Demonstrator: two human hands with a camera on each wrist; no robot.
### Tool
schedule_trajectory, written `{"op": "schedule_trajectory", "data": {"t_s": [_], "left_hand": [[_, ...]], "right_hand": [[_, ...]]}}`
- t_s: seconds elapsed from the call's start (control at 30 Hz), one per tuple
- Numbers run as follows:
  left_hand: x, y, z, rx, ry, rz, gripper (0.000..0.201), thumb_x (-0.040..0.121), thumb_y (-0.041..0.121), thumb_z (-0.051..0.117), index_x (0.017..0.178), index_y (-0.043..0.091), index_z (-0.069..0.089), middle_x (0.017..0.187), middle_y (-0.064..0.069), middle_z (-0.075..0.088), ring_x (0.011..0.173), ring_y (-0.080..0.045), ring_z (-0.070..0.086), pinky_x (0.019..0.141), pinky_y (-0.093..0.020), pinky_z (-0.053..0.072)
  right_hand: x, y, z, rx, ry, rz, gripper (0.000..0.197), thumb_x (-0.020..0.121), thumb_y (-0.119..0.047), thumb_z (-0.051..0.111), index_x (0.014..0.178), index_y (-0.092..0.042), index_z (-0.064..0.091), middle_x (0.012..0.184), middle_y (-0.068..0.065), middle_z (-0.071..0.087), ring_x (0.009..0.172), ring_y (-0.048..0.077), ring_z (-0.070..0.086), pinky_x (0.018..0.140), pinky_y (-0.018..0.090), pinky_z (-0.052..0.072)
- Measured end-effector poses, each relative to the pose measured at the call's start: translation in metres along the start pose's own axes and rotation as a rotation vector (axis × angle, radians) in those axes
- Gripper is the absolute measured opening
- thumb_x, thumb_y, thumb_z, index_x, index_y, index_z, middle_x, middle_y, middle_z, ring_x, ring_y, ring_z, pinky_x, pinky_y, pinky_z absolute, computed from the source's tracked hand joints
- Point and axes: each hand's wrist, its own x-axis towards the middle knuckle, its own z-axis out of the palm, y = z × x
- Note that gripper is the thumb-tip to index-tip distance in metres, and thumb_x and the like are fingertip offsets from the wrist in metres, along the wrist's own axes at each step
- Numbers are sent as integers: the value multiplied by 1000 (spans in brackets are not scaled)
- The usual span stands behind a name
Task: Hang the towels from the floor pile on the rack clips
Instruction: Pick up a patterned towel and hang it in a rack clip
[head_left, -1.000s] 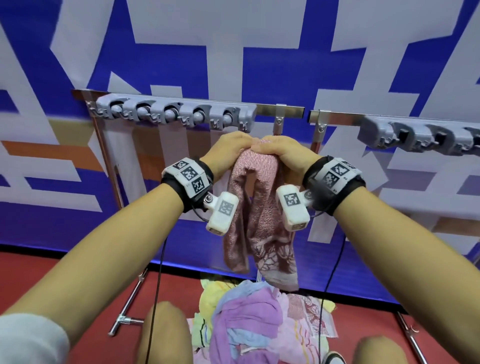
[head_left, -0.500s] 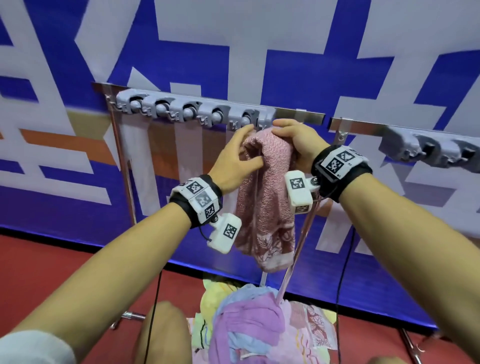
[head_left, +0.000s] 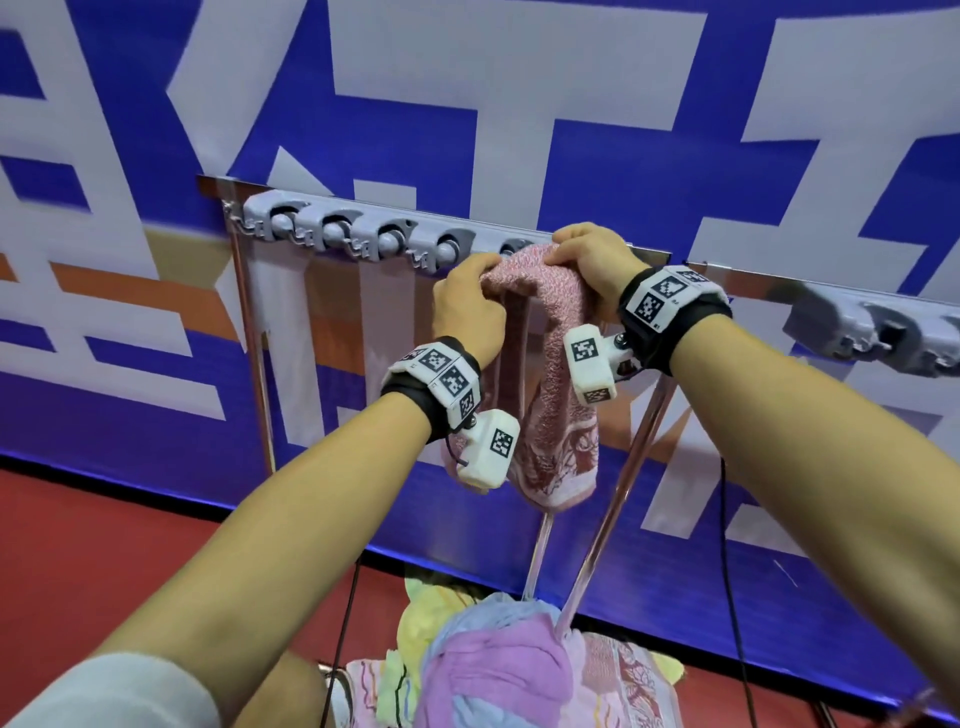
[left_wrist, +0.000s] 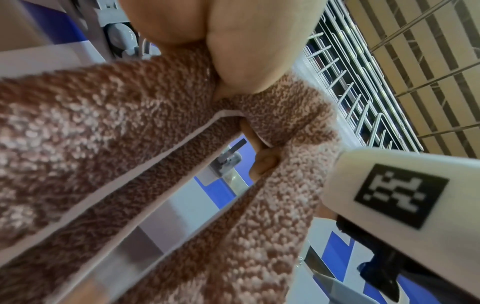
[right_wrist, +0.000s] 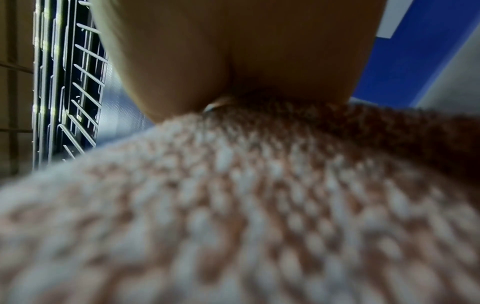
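A pink terry towel hangs folded over from both my hands, its bunched top pressed up at the rightmost clip of the left grey clip rack. My left hand grips the towel's top from the left, and my right hand grips it from the right and above. The clip behind the towel is mostly hidden. The left wrist view shows the towel pinched under my thumb, and in the right wrist view the towel fills the frame. The floor pile of towels lies below.
A second grey clip rack sits on the bar at the right. Slanted metal legs of the rack run down behind the towel to the red floor. A blue and white banner covers the wall behind.
Both hands have lifted the pink towel up from below the bar and brought its top to the rightmost clip of the left rack. The view has shifted left and closer.
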Motion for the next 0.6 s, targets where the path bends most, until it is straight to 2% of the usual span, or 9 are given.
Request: {"op": "schedule_trajectory", "data": {"t_s": [0.07, 0.17, 0.23, 0.3, 0.4, 0.5, 0.6], "left_hand": [[6, 1, 2, 5, 14, 4, 59, 78, -13, 40, 122, 16, 66, 115, -12, 68, 109, -26, 59, 79, -7, 31], [17, 8, 5, 22, 34, 60, 62, 78, -16, 39, 126, 14, 65, 119, -13, 66, 112, -29, 56, 80, -6, 26], [26, 11, 8, 49, 54, 103, 64, 76, -16, 40, 130, 12, 62, 124, -12, 66, 117, -28, 56, 91, -10, 31], [34, 13, 12, 51, 60, 127, 65, 75, -16, 42, 131, 10, 61, 126, -13, 65, 119, -29, 56, 100, -22, 38], [27, 9, 21, 111, -19, 179, 67, 73, -13, 43, 132, 13, 61, 126, -13, 65, 118, -32, 57, 100, -30, 43], [15, -8, 31, 162, -127, 197, 72, 71, -11, 46, 135, 19, 59, 128, -8, 66, 118, -29, 59, 101, -31, 46], [10, -21, 34, 88, -195, 104, 80, 70, -10, 46, 140, 28, 54, 124, -6, 67, 112, -24, 63, 98, -26, 48]], "right_hand": [[14, 1, -4, -14, 65, -21, 26, 75, 0, 72, 85, -16, 55, 78, 2, 55, 68, 16, 53, 62, 28, 45], [29, 1, -13, -42, 143, -92, 27, 76, -4, 76, 91, -18, 59, 82, 4, 62, 66, 17, 59, 63, 30, 50], [36, 2, -17, 23, 170, -114, 26, 77, -1, 73, 88, -18, 58, 75, 5, 61, 59, 17, 57, 59, 31, 49], [42, 10, -19, 7, 201, -129, 24, 78, -1, 73, 84, -18, 57, 71, 2, 59, 56, 15, 54, 57, 29, 47], [42, 31, -17, -131, 225, -161, 24, 77, -3, 72, 79, -19, 55, 67, -2, 55, 57, 11, 49, 56, 25, 43], [42, 48, -13, -100, 281, -205, 23, 77, -5, 72, 81, -19, 54, 68, -4, 55, 60, 9, 50, 59, 23, 45], [41, 61, -8, -225, 341, -176, 22, 76, -28, 77, 77, -22, 56, 72, -10, 60, 68, 8, 56, 70, 27, 50]]}}
